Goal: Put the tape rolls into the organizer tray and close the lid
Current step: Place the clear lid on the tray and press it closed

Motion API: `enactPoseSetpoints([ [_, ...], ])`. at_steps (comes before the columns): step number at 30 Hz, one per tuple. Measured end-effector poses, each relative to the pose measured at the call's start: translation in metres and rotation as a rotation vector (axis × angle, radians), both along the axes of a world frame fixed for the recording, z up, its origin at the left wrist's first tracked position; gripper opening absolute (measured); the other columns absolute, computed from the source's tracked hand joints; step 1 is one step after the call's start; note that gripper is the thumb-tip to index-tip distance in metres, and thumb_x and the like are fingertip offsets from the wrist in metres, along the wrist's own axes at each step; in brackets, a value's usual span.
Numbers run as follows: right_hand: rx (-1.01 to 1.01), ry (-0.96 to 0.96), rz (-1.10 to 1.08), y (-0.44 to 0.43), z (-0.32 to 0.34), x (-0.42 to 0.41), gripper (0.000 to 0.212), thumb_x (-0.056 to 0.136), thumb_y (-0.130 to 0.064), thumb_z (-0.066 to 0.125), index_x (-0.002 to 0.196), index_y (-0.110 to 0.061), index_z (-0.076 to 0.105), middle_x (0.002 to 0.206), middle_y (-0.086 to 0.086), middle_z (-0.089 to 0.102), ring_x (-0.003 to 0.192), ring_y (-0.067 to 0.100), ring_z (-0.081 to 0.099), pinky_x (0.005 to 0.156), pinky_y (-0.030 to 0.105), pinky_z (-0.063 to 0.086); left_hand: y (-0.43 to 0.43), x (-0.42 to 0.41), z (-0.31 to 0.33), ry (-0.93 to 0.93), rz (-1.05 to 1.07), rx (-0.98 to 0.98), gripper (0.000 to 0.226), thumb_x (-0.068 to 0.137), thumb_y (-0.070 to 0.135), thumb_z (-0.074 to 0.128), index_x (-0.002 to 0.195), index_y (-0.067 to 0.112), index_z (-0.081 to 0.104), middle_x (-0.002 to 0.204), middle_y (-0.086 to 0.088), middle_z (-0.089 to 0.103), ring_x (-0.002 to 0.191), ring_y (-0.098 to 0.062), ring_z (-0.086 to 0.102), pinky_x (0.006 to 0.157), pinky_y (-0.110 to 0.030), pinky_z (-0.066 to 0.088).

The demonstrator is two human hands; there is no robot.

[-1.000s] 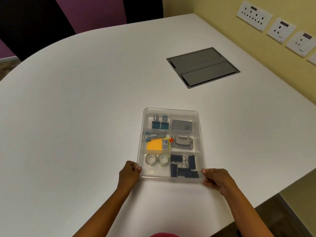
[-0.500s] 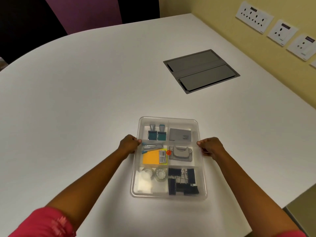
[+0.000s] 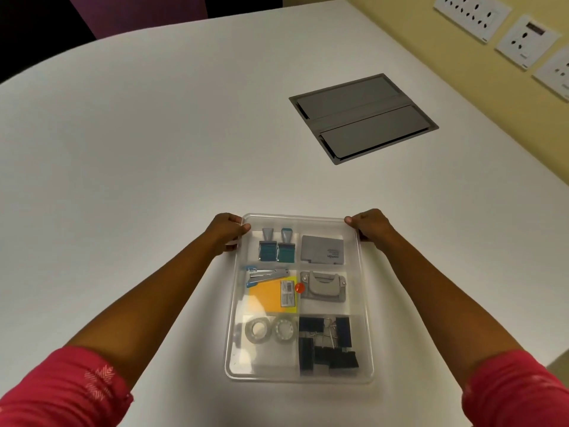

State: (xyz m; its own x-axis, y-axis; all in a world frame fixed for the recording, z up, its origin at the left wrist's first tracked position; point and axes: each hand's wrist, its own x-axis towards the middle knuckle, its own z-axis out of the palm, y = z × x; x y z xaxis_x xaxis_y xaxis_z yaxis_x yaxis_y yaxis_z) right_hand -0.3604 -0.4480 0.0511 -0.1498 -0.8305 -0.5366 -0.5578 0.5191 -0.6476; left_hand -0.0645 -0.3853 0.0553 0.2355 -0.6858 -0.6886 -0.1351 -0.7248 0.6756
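Observation:
A clear plastic organizer tray (image 3: 366,318) lies on the white table near its front edge, with a transparent lid over it. Two clear tape rolls (image 3: 257,329) (image 3: 284,328) lie side by side in the near left compartment. My left hand (image 3: 226,232) grips the tray's far left corner. My right hand (image 3: 369,224) grips the far right corner. Other compartments hold two teal stamps (image 3: 275,246), a grey box (image 3: 321,249), a stapler with orange notes (image 3: 271,291), a grey punch (image 3: 323,286) and black binder clips (image 3: 326,346).
A grey cable hatch (image 3: 363,117) is set flush into the table at the far right. White wall sockets (image 3: 471,13) line the yellow wall on the right. The table's front edge runs just below the tray.
Both hands have slid from the tray's near corners, past its sides, to its far corners. The view has tilted down and closer to the tray.

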Motion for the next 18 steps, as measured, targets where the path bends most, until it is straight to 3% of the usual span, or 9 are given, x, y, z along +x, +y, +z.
enactPoseSetpoints([
  [5, 0.121, -0.012, -0.010, -0.011, 0.004, 0.003, 0.031, 0.083, -0.019, 0.071, 0.097, 0.005, 0.056, 0.093, 0.019, 0.056, 0.085, 0.030, 0.055, 0.089, 0.044, 0.052, -0.010, 0.006, 0.005, 0.106, -0.004, 0.047, 0.042, 0.087, 0.018, 0.062, 0.123, -0.002, 0.051, 0.113, -0.012, 0.051, 0.103, -0.027, 0.049, 0.092, -0.040, 0.044],
  [12, 0.119, 0.028, -0.007, -0.014, -0.006, 0.003, 0.032, 0.083, -0.022, 0.071, 0.093, 0.004, 0.055, 0.092, 0.020, 0.058, 0.082, 0.031, 0.057, 0.089, 0.046, 0.053, -0.030, -0.003, 0.000, -0.132, -0.069, 0.087, 0.029, 0.088, 0.020, 0.061, 0.100, 0.003, 0.041, 0.105, -0.015, 0.049, 0.094, -0.027, 0.050, 0.089, -0.037, 0.047],
  [18, 0.093, 0.090, 0.009, -0.015, -0.009, 0.004, 0.033, 0.083, -0.026, 0.070, 0.091, 0.003, 0.054, 0.093, 0.021, 0.061, 0.083, 0.031, 0.059, 0.091, 0.047, 0.053, -0.031, -0.004, -0.002, -0.149, -0.063, 0.093, 0.028, 0.089, 0.020, 0.060, 0.099, 0.002, 0.041, 0.105, -0.018, 0.051, 0.092, -0.028, 0.051, 0.094, -0.039, 0.048],
])
